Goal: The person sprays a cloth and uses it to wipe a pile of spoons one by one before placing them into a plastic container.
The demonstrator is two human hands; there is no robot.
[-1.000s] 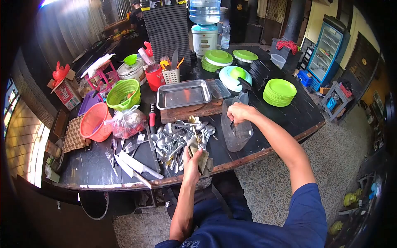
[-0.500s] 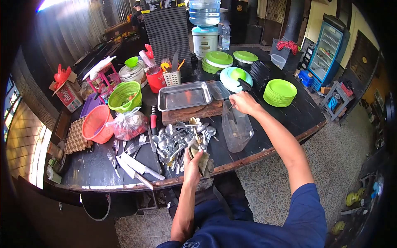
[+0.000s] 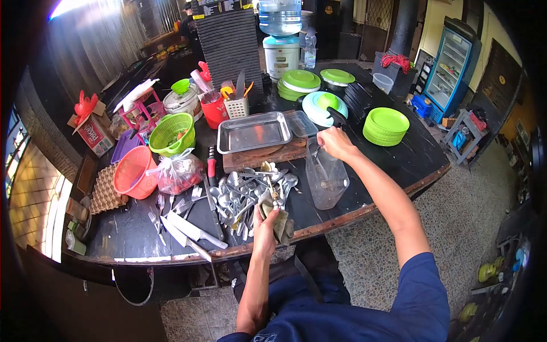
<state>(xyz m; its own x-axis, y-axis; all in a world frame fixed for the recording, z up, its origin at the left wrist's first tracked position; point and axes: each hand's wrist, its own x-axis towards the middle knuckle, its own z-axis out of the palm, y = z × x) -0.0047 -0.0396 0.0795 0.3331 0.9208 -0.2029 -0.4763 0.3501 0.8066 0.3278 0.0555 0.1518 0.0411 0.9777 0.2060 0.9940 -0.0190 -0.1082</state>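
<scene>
My left hand [image 3: 264, 228] is closed around a folded grey-green cloth [image 3: 281, 228] at the near edge of the pile. Just beyond it lies a heap of metal spoons [image 3: 228, 196], with some handles overlapping the cloth in this view. My right hand [image 3: 336, 143] pinches the upper end of a spoon [image 3: 321, 162] at the far rim of a clear plastic container [image 3: 326, 196]. The spoon slants down into this container, and its lower end is seen only dimly through the plastic. Left of the heap are two large knives [image 3: 196, 232] and several forks [image 3: 155, 225].
Behind the heap, a metal tray [image 3: 254, 134] rests on a wooden board [image 3: 268, 158]. Green plates [image 3: 386, 126] are stacked at right. A bagged bundle [image 3: 178, 174], a pink basket [image 3: 134, 172] and a green basket [image 3: 171, 134] stand at left. The table's wooden edge [image 3: 364, 215] runs nearby.
Almost nothing differs. My right hand stays at the container's rim with the spoon, and my left keeps its hold on the cloth; the view has shifted very slightly.
</scene>
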